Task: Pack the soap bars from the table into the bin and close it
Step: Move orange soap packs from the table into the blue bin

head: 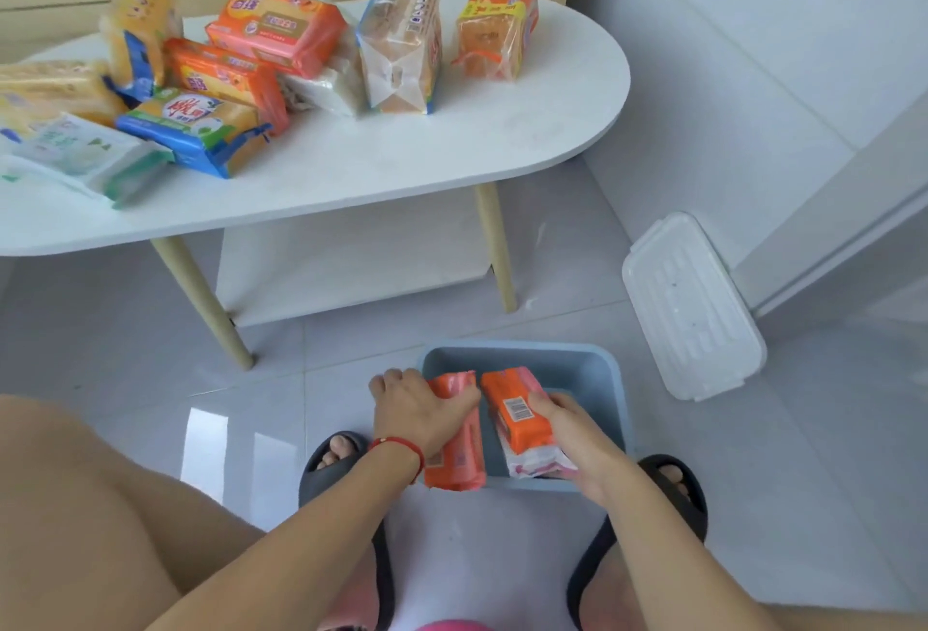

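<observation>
A blue bin (592, 369) sits on the tiled floor (828, 480) between the person's feet in dark slippers (668, 530), just in front of a white oval bench (401, 163). The left hand (417, 412), with a red string (401, 449) at its wrist, grips an orange soap pack (457, 465) lying along the bin's left side, its near end sticking out past the front rim. The right hand (577, 439) holds a second orange pack (517, 414), barcode up, tilted inside the bin over a pink-and-white wrapper (532, 465). The two packs lie side by side, close together. The white lid (693, 309) rests flat on the floor to the right of the bin, apart from it, so the bin stands open. On the bench many more soap packs remain: orange ones (276, 28), a blue-and-yellow one (196, 128), pale green ones (85, 158), yellow ones (140, 23), and two standing upright toward the right end, one clear (401, 53) and one orange-yellow (497, 28).
</observation>
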### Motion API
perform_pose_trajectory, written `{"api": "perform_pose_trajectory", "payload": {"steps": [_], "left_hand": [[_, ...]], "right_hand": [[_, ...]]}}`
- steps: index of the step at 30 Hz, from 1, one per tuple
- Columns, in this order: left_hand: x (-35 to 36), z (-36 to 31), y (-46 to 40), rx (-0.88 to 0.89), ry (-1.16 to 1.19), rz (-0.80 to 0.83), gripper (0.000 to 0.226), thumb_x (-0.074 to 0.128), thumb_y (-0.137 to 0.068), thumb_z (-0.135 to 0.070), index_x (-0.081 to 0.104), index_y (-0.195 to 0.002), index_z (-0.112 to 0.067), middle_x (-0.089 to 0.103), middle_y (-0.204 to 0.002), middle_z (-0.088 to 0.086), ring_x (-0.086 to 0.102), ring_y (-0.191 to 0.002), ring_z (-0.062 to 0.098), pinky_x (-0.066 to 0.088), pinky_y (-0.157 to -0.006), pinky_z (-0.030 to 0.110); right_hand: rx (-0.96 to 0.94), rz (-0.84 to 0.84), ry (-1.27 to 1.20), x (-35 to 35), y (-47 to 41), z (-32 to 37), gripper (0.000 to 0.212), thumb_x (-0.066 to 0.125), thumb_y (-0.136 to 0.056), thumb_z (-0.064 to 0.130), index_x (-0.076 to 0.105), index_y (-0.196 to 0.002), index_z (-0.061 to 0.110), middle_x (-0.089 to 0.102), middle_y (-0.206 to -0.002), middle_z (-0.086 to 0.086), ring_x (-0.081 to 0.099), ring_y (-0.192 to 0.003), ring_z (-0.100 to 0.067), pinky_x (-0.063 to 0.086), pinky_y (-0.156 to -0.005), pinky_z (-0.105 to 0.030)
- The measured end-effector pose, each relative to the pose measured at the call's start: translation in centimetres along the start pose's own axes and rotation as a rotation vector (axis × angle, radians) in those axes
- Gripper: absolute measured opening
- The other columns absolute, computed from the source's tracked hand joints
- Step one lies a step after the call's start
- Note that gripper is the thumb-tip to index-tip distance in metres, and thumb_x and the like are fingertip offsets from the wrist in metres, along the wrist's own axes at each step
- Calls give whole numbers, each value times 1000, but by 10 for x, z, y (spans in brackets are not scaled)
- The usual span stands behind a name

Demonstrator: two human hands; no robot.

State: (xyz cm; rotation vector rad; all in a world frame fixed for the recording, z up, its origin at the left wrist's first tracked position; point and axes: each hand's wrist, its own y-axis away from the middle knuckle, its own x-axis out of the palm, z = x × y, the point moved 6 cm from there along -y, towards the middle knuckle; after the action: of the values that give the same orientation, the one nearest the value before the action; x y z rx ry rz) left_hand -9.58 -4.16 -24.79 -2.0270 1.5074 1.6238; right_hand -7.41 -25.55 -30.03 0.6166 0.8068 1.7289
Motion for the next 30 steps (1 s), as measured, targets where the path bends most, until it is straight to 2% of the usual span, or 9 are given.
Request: {"api": "perform_pose_trajectory", "payload": {"steps": [3,5,7,9,16,19,21,27,30], "left_hand": [[-10,-6,8,-19,266,21,71,53,-62,-70,62,-99,-11,64,-105,8,57,-102,25,50,-90,39],[7,-6,15,-167,675,329,64,60,-66,-66,69,-99,-12,73,-105,11,68,-91,26,55,-87,39],[24,-16,30,-261,1102,724,64,62,-76,-59,71,-115,-9,72,-115,19,70,-103,34,52,-98,49],[27,-16,32,-267,1231,812,60,65,-84,-51,66,-124,-7,67,-123,24,65,-115,39,45,-105,57],[11,7,5,-231,1005,472,64,78,-74,-33,54,-126,-3,71,-110,24,71,-98,42,58,-84,59],[-14,15,-9,-90,691,212,71,80,-61,-38,38,-115,-19,66,-101,8,71,-83,25,61,-70,42],[-29,23,-17,9,460,76,74,81,-56,-44,32,-108,-26,62,-95,-2,66,-79,16,55,-64,33],[-29,49,-32,-62,440,45,68,82,-68,-43,34,-113,-28,61,-97,0,67,-78,20,59,-70,36],[-25,49,-32,-47,442,53,67,82,-68,-46,36,-115,-31,60,-98,-3,67,-80,19,60,-70,36]], "right_hand": [[-39,-5,-120,11,10,6,30,57,-102,43,54,-121,20,81,-99,-3,79,-92,-24,62,-87,-51],[-45,32,-189,22,15,9,37,56,-102,44,54,-125,16,80,-104,-8,78,-97,-29,59,-92,-57],[-29,96,-236,33,18,14,42,53,-104,41,57,-132,10,77,-115,-14,74,-107,-33,57,-96,-58],[-28,159,-194,38,22,20,41,51,-105,37,58,-134,9,76,-118,-15,74,-108,-33,59,-93,-52],[-66,93,-49,12,16,38,35,55,-104,37,56,-128,12,78,-111,-15,78,-96,-33,64,-78,-49],[-74,-20,188,-9,6,40,33,59,-101,37,54,-123,13,78,-101,-8,79,-80,-24,63,-63,-36],[-36,-74,404,-14,-8,34,31,63,-95,28,55,-119,10,77,-97,-8,76,-75,-22,63,-63,-35],[73,-120,456,30,-49,2,16,61,-88,3,61,-104,4,72,-110,-24,76,-89,-40,65,-75,-53],[107,-76,501,52,-68,-19,21,61,-89,4,67,-109,0,74,-107,-25,75,-92,-41,64,-78,-54]]}}
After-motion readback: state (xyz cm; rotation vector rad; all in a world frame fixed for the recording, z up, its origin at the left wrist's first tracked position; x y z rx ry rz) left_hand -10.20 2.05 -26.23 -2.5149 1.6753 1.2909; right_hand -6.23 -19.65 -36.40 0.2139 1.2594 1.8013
